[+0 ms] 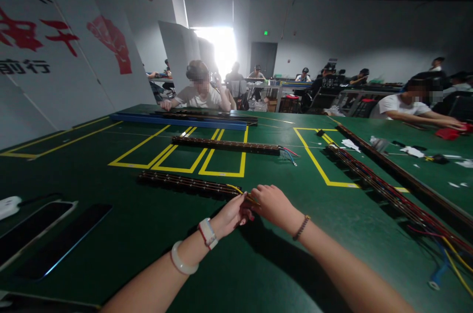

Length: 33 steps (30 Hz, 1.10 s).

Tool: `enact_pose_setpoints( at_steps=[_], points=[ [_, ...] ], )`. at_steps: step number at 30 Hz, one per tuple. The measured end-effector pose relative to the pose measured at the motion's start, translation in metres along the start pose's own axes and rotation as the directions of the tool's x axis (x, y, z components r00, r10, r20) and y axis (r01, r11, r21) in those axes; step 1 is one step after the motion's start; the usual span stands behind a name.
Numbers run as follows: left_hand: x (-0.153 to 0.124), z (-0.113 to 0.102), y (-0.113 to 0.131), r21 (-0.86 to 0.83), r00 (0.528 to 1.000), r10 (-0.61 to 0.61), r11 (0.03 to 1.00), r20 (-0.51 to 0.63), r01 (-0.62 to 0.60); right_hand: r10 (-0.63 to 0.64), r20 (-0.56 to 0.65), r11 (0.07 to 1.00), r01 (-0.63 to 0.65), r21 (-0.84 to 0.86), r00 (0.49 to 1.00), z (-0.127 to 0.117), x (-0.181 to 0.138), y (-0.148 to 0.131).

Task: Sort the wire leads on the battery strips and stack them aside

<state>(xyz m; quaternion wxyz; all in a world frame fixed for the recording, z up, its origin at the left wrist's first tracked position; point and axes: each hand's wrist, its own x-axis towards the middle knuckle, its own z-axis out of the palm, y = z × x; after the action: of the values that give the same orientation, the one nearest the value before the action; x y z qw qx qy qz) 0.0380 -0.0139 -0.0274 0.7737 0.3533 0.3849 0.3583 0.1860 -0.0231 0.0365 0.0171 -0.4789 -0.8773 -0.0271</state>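
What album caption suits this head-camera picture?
Bare left hand and right hand meet at a thin yellow wire near the end of a long dark bar.

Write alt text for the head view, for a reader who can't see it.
The left hand and right hand meet at a yellow wire by the end of a dark strip on a green table; across it is another person.

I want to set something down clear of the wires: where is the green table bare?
Bare green table shows between the smartphones and left forearm, and between the right forearm and the red-wired bundle. It is crowded where the left hand and right hand meet at the yellow wire, and among the paper scraps.
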Motion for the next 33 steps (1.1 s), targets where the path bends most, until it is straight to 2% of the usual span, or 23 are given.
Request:
enact_pose_setpoints(
  at_steps=[5, 11, 16, 22, 29, 31, 33],
  points=[
    [-0.001, -0.001, 0.000, -0.017, 1.000, 0.006, 1.000, 0.030, -0.006, -0.032, 0.022, 0.999, 0.032, -0.001, 0.999, -0.004, -0.002, 0.004],
    [-0.003, -0.001, 0.002, 0.033, 0.995, -0.013, 0.999, 0.100, 0.010, -0.088, -0.142, 0.985, 0.066, -0.157, 0.986, -0.005, 0.006, 0.024],
    [-0.004, -0.001, 0.003, 0.097, 0.997, 0.003, 0.995, 0.078, -0.010, -0.172, -0.174, 0.963, 0.128, -0.235, 0.970, 0.026, 0.016, 0.047],
    [-0.006, 0.000, 0.002, 0.121, 0.999, 0.011, 0.992, 0.034, -0.015, -0.205, -0.188, 0.971, 0.176, -0.162, 0.960, 0.063, 0.022, 0.056],
    [-0.015, 0.006, 0.013, 0.347, 0.999, 0.031, 0.938, -0.023, -0.022, -0.173, -0.244, 0.985, 0.169, -0.040, 0.954, 0.074, 0.019, 0.058],
    [-0.015, 0.004, 0.016, 0.432, 0.997, 0.076, 0.900, -0.017, -0.061, -0.158, -0.256, 0.987, 0.161, -0.012, 0.954, 0.075, 0.019, 0.058],
    [-0.014, 0.002, 0.017, 0.558, 0.992, 0.128, 0.824, -0.014, -0.099, -0.147, -0.259, 0.988, 0.153, 0.006, 0.955, 0.075, 0.019, 0.058]
  ],
)
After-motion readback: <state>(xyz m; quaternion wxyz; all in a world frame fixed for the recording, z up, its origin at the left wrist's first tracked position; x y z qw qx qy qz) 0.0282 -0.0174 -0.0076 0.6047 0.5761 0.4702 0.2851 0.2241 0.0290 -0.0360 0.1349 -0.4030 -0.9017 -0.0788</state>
